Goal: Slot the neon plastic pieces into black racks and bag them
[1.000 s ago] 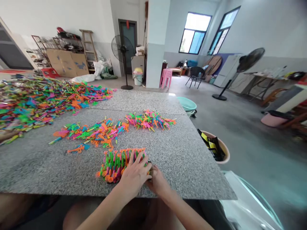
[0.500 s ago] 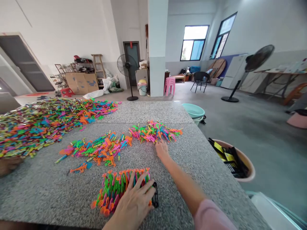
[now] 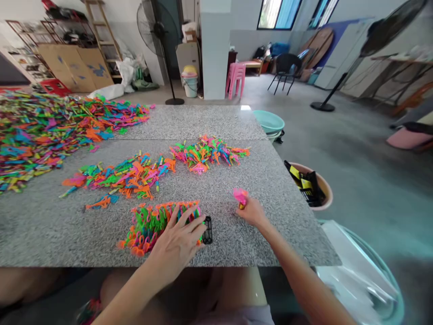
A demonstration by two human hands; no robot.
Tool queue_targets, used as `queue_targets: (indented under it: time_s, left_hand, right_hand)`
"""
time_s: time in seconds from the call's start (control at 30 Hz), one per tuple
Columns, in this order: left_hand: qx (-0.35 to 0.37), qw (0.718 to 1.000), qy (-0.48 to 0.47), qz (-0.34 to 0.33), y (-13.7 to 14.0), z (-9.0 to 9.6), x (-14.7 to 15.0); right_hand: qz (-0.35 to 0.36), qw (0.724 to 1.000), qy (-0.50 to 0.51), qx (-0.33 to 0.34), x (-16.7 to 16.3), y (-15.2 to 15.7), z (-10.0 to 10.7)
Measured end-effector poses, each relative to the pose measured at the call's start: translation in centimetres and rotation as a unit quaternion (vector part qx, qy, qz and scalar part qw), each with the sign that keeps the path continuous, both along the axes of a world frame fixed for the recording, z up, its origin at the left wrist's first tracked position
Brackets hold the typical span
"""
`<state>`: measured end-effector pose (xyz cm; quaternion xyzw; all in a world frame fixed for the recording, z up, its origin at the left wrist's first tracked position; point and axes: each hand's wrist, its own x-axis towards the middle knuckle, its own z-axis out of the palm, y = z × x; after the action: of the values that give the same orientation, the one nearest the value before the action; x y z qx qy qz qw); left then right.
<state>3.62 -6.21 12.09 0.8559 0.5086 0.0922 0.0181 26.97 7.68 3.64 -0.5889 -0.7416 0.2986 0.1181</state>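
My left hand (image 3: 182,234) lies with fingers spread across a packed row of colourful plastic pieces (image 3: 149,223), orange, green and pink. These stand in a black slotted rack (image 3: 208,230), whose bare right end shows beside my fingertips. To the right, over the tabletop, my right hand (image 3: 252,212) is closed around a small plastic piece with a pink head (image 3: 240,195) and a yellowish lower part. Behind the hands lies a small heap of similar pieces (image 3: 209,151). A second loose heap (image 3: 128,174) lies to its left.
A large pile of colourful pieces (image 3: 50,131) covers the far left of the speckled stone table (image 3: 270,180). Off the right edge stand a basin with black and yellow items (image 3: 307,185) and a turquoise basin (image 3: 269,121). A standing fan (image 3: 158,31) is beyond.
My right hand has drawn back from the far small heap, now with a pink-headed piece in it. My left hand stays on the row. The camera view has tilted down.
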Motion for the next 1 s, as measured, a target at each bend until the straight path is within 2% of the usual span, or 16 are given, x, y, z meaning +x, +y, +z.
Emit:
queue_targets:
  time_s: [0.03, 0.1, 0.17, 0.3, 0.37, 0.53, 0.6, 0.73, 0.87, 1.0]
  left_hand:
    - [-0.01, 1.0, -0.002, 0.001, 0.0, 0.2, 0.0]
    - [-0.027, 1.0, -0.005, 0.009, 0.0, 0.4, 0.1]
    - [-0.036, 0.999, -0.006, 0.02, 0.0, 0.6, 0.2]
    - [-0.044, 0.999, 0.002, 0.03, -0.2, 0.7, 0.3]
    - [-0.037, 0.999, 0.005, 0.029, -0.3, 0.7, 0.4]
    - [-0.022, 0.999, 0.034, 0.028, -0.2, 0.7, 0.4]
    - [-0.021, 0.998, 0.053, 0.023, -0.3, 0.7, 0.4]
    - [-0.011, 0.999, 0.04, 0.033, -0.3, 0.8, 0.6]
    - [0.025, 0.999, 0.023, 0.029, -0.2, 0.7, 0.9]
    - [0.04, 0.998, 0.046, -0.03, 0.2, 0.6, 0.6]
  right_hand:
    - [0.011, 0.996, 0.074, -0.049, -0.7, -0.7, -0.2]
    - [0.022, 0.969, 0.203, -0.142, -2.2, -1.9, -0.6]
    - [0.012, 0.948, 0.266, -0.176, -3.5, -2.5, -1.0]
    - [0.007, 0.962, 0.261, -0.075, -4.1, -2.0, -1.5]
    - [0.024, 0.959, 0.281, -0.039, -4.0, -1.7, -1.7]
    - [0.083, 0.916, 0.383, -0.089, -5.9, -2.7, -1.8]
    - [0.105, 0.925, 0.358, -0.074, -7.3, -3.3, -1.7]
    - [0.168, 0.96, 0.223, 0.031, -8.8, -3.6, -1.2]
    - [0.224, 0.963, 0.134, 0.073, -9.3, -3.3, -0.4]
    - [0.265, 0.957, 0.101, 0.064, -10.3, -2.5, 0.1]
